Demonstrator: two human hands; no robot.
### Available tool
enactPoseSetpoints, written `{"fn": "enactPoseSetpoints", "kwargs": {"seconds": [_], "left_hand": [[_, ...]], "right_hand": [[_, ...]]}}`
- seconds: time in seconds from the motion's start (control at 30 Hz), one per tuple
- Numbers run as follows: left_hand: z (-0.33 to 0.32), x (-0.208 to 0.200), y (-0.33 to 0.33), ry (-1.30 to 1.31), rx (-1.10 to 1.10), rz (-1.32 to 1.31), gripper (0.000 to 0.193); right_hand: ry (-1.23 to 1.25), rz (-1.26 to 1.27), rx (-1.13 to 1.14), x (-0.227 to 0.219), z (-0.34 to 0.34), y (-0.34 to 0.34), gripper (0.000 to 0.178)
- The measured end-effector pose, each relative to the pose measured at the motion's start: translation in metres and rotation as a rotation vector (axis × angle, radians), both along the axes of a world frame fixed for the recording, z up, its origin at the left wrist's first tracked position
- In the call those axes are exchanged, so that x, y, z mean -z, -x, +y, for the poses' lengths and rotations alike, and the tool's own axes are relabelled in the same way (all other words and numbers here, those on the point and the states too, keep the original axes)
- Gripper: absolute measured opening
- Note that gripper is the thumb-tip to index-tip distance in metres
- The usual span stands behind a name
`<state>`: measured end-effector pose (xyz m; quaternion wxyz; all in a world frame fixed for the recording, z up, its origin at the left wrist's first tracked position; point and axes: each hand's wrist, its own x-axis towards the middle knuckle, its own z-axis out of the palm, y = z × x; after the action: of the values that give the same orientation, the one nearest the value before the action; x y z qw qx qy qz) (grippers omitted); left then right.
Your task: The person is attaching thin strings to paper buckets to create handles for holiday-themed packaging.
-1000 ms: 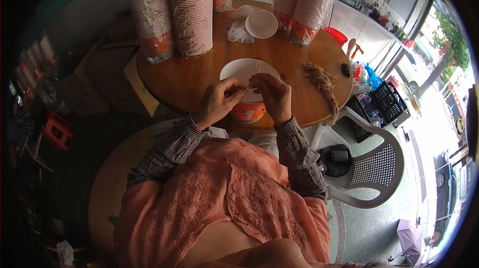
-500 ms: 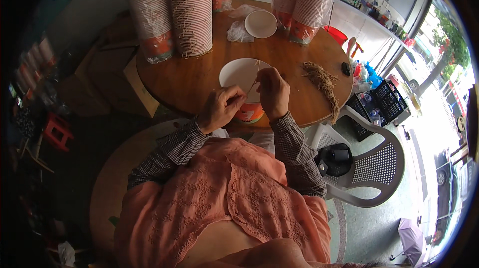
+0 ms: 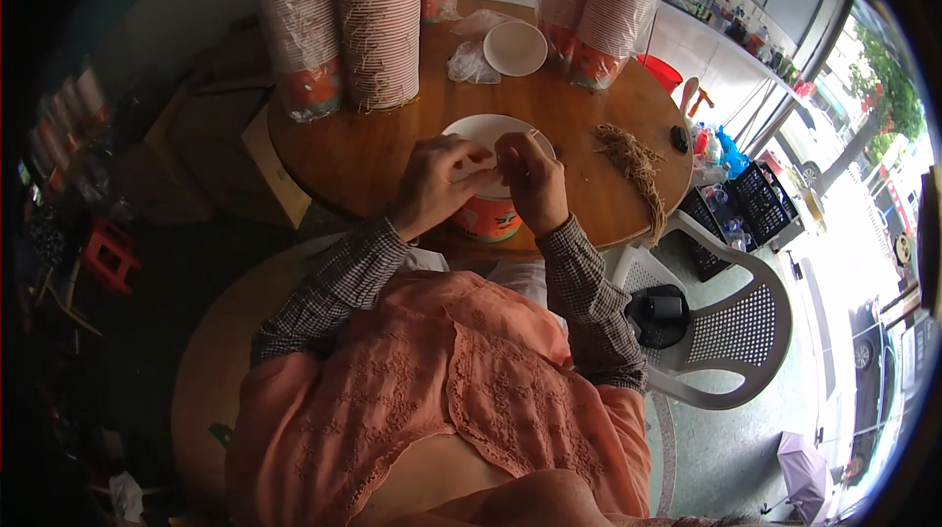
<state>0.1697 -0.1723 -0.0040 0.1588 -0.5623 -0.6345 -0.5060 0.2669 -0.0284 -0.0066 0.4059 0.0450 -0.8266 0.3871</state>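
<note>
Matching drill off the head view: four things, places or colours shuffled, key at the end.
1. Right hand
2. Fibre bundle
3. Stool
4. Umbrella

A. red, toward the left edge
B. on the table, right of the orange-sided bowl
C. lilac, lower right
D. beside the left hand

Pairs: 1-D, 2-B, 3-A, 4-C

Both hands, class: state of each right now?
Left hand: thumb and forefinger apart; anything held cannot be told.
Right hand: curled; anything held cannot be told.
</note>
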Motion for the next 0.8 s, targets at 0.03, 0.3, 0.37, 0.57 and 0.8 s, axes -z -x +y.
{"fn": "enactPoseSetpoints", "kwargs": {"seconds": [0.03, 0.3, 0.37, 0.57, 0.8], "left_hand": [[0.002, -0.001, -0.001, -0.002, -0.003, -0.001, 0.014], [0.012, 0.005, 0.010, -0.015, -0.037, -0.024, 0.015], [0.008, 0.001, 0.012, 0.052, 0.005, -0.115, 0.015], [0.004, 0.001, 0.019, 0.180, 0.104, -0.295, 0.014], [-0.018, 0.016, 0.029, 0.083, -0.017, -0.024, 0.010]], "right_hand": [[-0.015, -0.010, 0.011, -0.001, -0.001, -0.001, 0.009], [-0.036, -0.013, -0.047, -0.008, -0.001, -0.005, 0.019], [-0.049, 0.020, -0.095, -0.010, 0.000, -0.006, 0.022], [-0.459, 0.108, 0.055, -0.012, -0.002, -0.010, 0.024], [-0.574, 0.104, 0.278, -0.010, 0.022, -0.019, 0.030]]}}
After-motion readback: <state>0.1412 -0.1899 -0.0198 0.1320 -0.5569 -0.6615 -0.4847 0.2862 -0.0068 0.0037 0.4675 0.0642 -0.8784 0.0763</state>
